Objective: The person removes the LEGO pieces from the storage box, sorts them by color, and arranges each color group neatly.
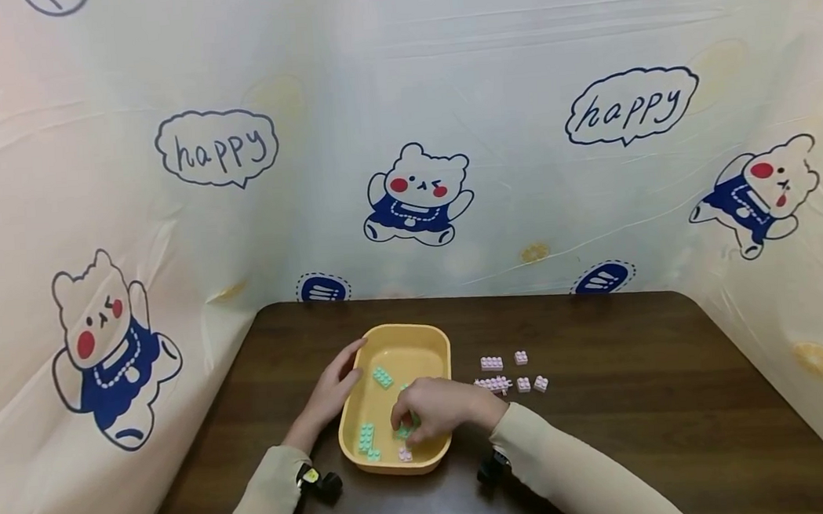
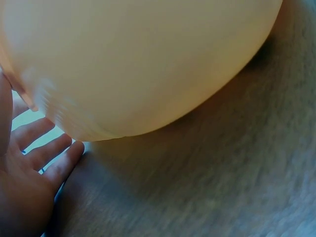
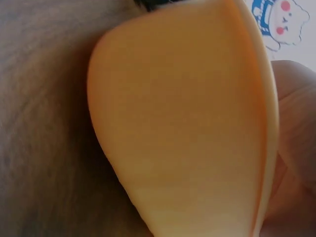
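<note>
cloth backdrop [image 1: 512, 46] printed with bears fills the upper part of the frame, and below it lies the dark table [image 1: 675, 398]. at lower centre of the frame a yellow tray [image 1: 417, 351] sits square before the person, probably so that both hands can reach it. the left hand [image 1: 333, 389] lies along the tray's left side, its fingers spread against the outer wall in the left wrist view, apparently to steady it. the right hand [image 1: 438, 405] dips inside, fingers bent down about a green brick [image 1: 404, 430]; whether they pinch it, i cannot tell.

right of the tray, pink bricks [image 1: 492, 364] lie in a loose group, seemingly kept apart from the green ones by colour. within the tray, one green piece [image 1: 382, 377] lies toward the upper left and a long one [image 1: 366, 438] at the lower left. smallest, a pink piece [image 1: 405, 453] rests among the green, near the tray's bottom edge.
</note>
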{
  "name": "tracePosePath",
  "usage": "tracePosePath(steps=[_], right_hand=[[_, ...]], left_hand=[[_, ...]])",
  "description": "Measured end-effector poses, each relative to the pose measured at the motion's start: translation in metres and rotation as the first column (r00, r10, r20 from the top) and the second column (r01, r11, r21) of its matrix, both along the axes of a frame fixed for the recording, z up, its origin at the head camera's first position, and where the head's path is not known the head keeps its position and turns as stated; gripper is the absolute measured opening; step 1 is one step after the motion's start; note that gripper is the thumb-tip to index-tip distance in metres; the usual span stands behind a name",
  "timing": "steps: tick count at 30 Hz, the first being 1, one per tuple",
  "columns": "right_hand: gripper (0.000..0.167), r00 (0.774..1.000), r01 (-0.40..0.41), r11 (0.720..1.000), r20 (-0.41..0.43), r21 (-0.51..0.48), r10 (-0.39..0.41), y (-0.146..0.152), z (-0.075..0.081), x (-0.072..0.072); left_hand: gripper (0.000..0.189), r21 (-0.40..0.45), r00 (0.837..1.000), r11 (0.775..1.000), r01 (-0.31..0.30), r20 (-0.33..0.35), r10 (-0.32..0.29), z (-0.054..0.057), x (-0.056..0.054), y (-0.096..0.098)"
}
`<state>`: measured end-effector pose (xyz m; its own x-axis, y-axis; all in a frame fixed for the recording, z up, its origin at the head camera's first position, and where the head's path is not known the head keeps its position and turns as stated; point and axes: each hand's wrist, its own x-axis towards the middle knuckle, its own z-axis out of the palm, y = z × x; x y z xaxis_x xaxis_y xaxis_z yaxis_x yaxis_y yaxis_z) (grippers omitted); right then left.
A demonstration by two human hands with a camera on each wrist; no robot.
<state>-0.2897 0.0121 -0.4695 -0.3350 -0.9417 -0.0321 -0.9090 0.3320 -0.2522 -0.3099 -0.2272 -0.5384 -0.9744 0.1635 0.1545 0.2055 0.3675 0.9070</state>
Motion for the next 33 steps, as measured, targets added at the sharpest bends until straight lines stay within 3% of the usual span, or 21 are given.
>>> tracePosePath(steps=[5, 15, 19, 25, 33], right_hand=[[0.025, 0.999, 0.000, 0.999, -0.046, 0.054, 0.003, -0.004, -0.002, 0.007], [0.015, 0.994, 0.055, 0.993, -0.095, 0.101, -0.045, -0.006, -0.008, 0.013], [0.011, 0.993, 0.057, 0.994, -0.107, 0.099, -0.046, -0.005, -0.008, 0.014], [0.009, 0.990, 0.042, 0.994, -0.139, 0.100, -0.028, -0.005, -0.010, 0.014], [0.007, 0.987, 0.041, 0.997, -0.156, 0.069, -0.030, -0.004, -0.010, 0.014]], left_hand=[[0.051, -0.001, 1.000, 1.000, 0.003, -0.021, -0.003, -0.001, 0.000, -0.001], [0.051, -0.002, 1.000, 1.000, 0.012, 0.016, -0.012, 0.001, 0.002, -0.001], [0.052, 0.000, 0.999, 1.000, 0.025, 0.034, -0.025, 0.011, 0.005, 0.001], [0.052, -0.024, 0.999, 0.999, 0.041, 0.028, -0.041, 0.033, 0.018, 0.005], [0.052, -0.012, 0.999, 0.999, 0.039, 0.028, -0.039, 0.035, 0.021, 0.006]])
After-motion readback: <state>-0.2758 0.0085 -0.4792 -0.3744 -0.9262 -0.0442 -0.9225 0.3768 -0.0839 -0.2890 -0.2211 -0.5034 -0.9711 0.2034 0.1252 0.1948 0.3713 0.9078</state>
